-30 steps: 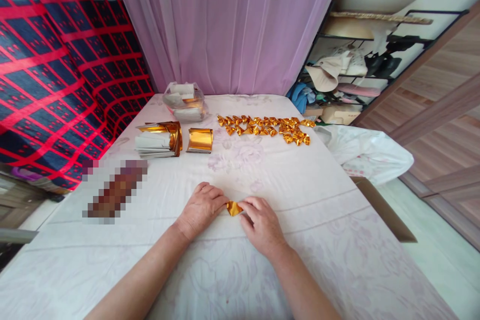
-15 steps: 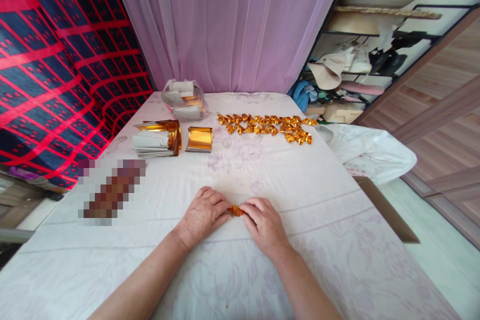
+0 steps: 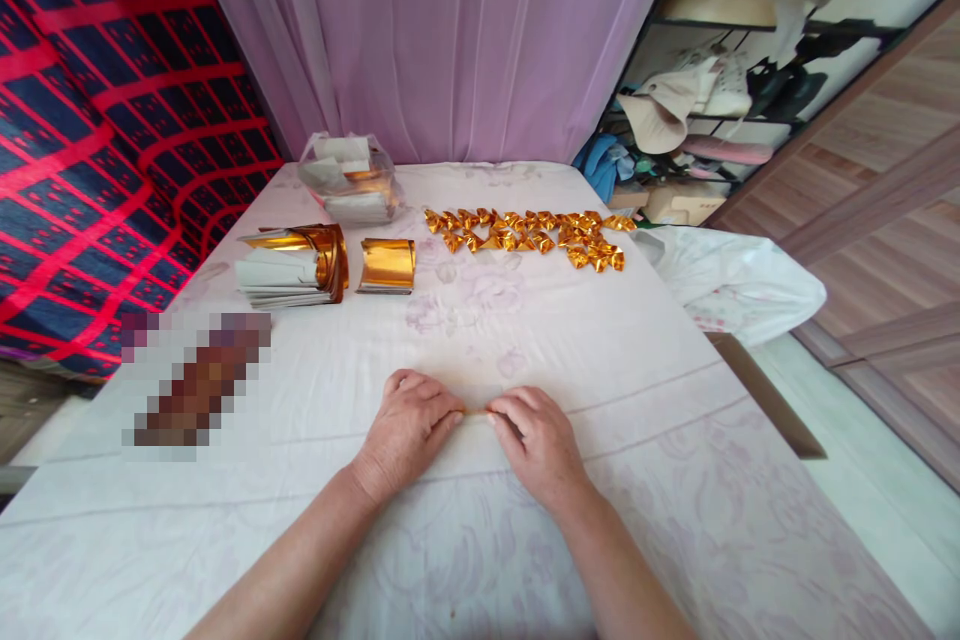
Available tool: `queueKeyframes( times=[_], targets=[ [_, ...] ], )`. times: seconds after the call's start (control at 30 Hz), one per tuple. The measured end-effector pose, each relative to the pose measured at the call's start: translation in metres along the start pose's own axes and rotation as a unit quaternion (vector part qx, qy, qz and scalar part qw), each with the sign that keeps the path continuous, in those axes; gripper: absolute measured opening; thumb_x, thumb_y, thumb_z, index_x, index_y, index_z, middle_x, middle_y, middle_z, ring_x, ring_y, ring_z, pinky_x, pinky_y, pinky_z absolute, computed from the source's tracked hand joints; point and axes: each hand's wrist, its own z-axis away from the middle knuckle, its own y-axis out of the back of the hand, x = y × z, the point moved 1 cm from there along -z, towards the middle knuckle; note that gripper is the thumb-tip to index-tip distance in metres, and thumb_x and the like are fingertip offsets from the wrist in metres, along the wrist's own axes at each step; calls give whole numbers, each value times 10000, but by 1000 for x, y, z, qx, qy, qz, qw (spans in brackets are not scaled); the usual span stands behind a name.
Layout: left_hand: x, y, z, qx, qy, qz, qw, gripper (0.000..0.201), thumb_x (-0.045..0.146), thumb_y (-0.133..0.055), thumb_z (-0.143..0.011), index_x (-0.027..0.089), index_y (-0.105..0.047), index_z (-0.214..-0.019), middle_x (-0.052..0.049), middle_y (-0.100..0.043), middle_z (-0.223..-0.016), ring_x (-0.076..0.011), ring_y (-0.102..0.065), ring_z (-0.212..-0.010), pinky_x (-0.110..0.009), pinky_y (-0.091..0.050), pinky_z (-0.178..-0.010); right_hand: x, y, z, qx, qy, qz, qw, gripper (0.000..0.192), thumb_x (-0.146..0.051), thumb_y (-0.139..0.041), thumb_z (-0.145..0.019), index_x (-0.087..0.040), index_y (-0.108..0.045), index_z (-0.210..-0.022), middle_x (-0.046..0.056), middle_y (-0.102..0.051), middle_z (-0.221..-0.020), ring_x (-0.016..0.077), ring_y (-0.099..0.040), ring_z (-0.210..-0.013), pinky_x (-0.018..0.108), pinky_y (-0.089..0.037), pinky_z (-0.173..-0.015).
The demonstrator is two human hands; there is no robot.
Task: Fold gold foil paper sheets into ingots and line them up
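Two hands press down together on one small gold foil piece (image 3: 475,412), near the front edge of the white cloth-covered table (image 3: 675,480). Head view, the only view.

Grip: left hand (image 3: 409,425) and right hand (image 3: 538,440) lie knuckles-up, fingertips meeting over the piece. Fingers are curled and closed onto it; only a thin gold sliver shows between them. Judged: a fold being flattened, not finished.

Done, as far as shown: a double row of folded gold pieces (image 3: 525,235) lies far beyond the hands, toward the pink curtain (image 3: 450,40). Exact count not readable, roughly two dozen or more.

Left to do, judged: sizeable. A stack of gold-and-white sheets (image 3: 289,265) sits beyond and to the left of the hands, with a curled gold sheet (image 3: 386,265) just beside it. A clear bag (image 3: 349,180) holding more paper stands behind the stack.

Hidden or unclear:
- Shape of the held piece is covered by the fingers.
- A pixelated patch (image 3: 195,380) lies left of the hands; contents unknowable.
- The shelf clutter (image 3: 690,110) to the right of the folded row is hard to sort out.
- Bag contents only partly legible.
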Motion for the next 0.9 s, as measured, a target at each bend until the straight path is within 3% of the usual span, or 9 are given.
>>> queueKeyframes(
  times=[0.3,0.9],
  targets=[
    [9,0,-3,-18,47,-29,998,206,260,-486,-930,230,-674,-850,-14,-654,-804,-201,-560,-852,-452,-322,-930,-5,-2,-1,-2,-37,49,998,184,-240,-495,-929,-210,-640,-821,39,-601,-826,187,-549,-818,326,-394,-754],
    [17,-4,-6,16,97,-114,989,159,245,-478,-931,205,-576,-813,-26,-658,-745,-230,-586,-797,-478,-340,-913,-9,-6,-4,52,-75,121,989,206,-310,-544,-916,-215,-586,-738,36,-587,-749,195,-522,-747,325,-341,-686]
  ],
)
